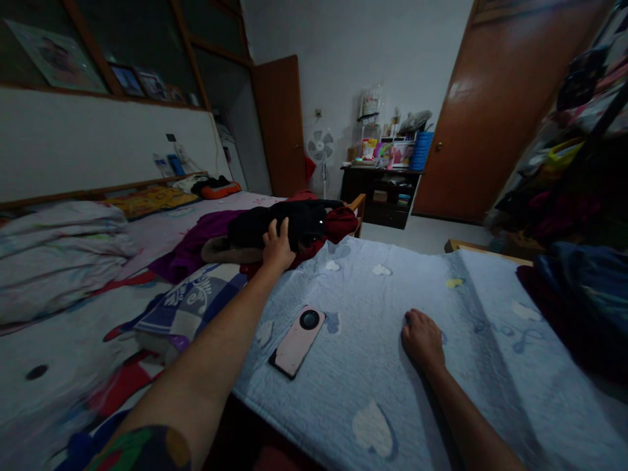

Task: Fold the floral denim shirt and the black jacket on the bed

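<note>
My left hand point(278, 247) reaches forward with its fingers spread on a black garment point(299, 219). That garment lies in a pile with a dark red cloth point(342, 224) and a purple cloth point(196, 245). On the right, my right hand point(422, 337) rests on a light blue quilted cover point(363, 353), its fingers curled in. The inside of that hand is hidden, so I cannot tell whether anything is in it. Between my two arms a pink phone point(297, 347) lies on the cover, its round camera ring facing up.
A folded blue-and-white checked cloth point(196, 294) lies left of my left forearm. Farther left, a bed holds a crumpled pale blanket point(63, 255). Dark folded clothes point(583, 307) sit at the right edge. A fan point(321, 147) and a dark cabinet point(380, 196) stand at the back.
</note>
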`<state>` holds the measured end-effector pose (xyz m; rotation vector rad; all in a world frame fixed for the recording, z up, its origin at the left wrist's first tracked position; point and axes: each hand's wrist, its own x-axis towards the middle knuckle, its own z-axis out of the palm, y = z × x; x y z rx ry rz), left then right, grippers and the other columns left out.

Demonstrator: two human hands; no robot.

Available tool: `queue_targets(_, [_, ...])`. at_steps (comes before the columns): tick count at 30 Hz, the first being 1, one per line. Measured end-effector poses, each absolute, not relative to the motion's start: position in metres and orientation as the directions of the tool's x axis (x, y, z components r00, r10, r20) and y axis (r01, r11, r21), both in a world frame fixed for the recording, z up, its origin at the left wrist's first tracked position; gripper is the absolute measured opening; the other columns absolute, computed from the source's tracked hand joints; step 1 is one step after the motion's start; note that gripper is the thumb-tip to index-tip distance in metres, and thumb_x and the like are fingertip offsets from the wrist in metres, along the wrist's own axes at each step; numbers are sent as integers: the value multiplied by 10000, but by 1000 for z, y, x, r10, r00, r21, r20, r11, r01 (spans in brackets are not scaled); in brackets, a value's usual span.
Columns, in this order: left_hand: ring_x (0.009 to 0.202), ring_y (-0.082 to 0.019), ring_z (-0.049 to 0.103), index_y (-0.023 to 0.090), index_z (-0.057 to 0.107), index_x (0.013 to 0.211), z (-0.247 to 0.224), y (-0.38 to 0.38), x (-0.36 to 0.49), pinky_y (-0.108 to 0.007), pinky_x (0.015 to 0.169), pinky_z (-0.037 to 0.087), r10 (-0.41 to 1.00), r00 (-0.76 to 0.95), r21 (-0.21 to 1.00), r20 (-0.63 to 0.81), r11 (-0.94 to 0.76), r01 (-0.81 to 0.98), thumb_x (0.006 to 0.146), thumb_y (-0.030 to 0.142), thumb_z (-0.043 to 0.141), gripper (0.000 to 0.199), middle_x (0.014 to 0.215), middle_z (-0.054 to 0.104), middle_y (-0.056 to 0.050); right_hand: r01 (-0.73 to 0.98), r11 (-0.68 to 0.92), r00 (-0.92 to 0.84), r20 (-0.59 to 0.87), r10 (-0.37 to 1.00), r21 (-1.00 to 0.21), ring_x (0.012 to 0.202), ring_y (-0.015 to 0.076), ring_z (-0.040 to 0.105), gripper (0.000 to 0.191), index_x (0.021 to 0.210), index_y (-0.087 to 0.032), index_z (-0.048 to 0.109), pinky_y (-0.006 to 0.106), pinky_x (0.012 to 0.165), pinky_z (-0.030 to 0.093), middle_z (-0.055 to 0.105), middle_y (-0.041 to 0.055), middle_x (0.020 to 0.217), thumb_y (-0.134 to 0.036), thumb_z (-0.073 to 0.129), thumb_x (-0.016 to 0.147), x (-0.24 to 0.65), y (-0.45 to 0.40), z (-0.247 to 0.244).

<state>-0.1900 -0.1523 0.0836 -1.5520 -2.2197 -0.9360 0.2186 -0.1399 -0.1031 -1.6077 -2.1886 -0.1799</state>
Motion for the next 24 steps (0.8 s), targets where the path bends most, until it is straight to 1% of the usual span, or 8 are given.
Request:
queue_targets(1, [1336,-398,330,244,374,1435,84,-150,-192,-523,1050,360,709,-416,378,569,224,898,633,191,753,888,1555,193,-153,937,322,-245,406,880,-134,1081,246,543,247,1061,-157,609,365,953,356,618,129,1180,-168,495,843,219,-140,-103])
queue_targets(3, [1344,-398,326,210,527,1322,86,-145,-196,-528,1081,316,687,-439,418,579,213,883,665,231,738,691,1534,247,-166,938,322,-245,413,877,-127,1095,243,537,255,1075,-152,604,363,961,353,613,130,1196,-168,489,849,219,-140,-104])
queue_targets(5, [1326,-366,377,160,648,1152,88,-139,-199,-500,1108,288,678,-432,435,594,180,882,722,208,674,434,1455,389,-185,940,318,-242,413,878,-126,1105,245,535,267,1090,-145,600,368,966,352,609,134,1207,-165,486,850,219,-140,-105])
queue_targets(7, [1272,-322,457,123,684,1050,92,-135,-198,-456,1107,306,650,-425,455,630,135,880,759,159,604,304,1338,524,-188,941,313,-239,407,882,-126,1117,249,531,275,1100,-140,596,373,971,351,604,137,1218,-166,482,851,218,-140,-105])
queue_targets(10, [1156,-268,554,125,675,1057,100,-134,-194,-403,1049,385,573,-429,498,698,43,866,778,135,549,306,1198,635,-140,942,311,-239,400,885,-125,1130,251,527,274,1097,-135,595,370,975,350,602,140,1225,-169,472,855,218,-141,-103])
queue_targets(15, [1076,-250,597,151,678,1031,109,-143,-181,-373,984,442,518,-421,515,744,-43,856,769,128,550,292,1077,689,-85,945,305,-235,400,886,-120,1128,246,529,277,1096,-145,591,360,970,353,609,131,1215,-165,481,842,217,-143,-100])
queue_targets(19, [1140,-258,574,161,671,1049,112,-149,-166,-385,1009,431,519,-404,507,754,-68,859,770,122,556,304,1115,679,-82,948,296,-231,397,888,-112,1107,254,537,266,1077,-145,598,366,951,368,608,136,1220,-163,475,841,216,-144,-98])
queue_targets(24, [1239,-251,521,166,628,1174,107,-155,-137,-402,1077,391,536,-331,463,777,-130,877,780,132,555,402,1233,641,-84,947,303,-239,397,886,-106,1100,247,540,259,1063,-156,597,364,955,367,610,127,1218,-154,481,831,216,-144,-97])
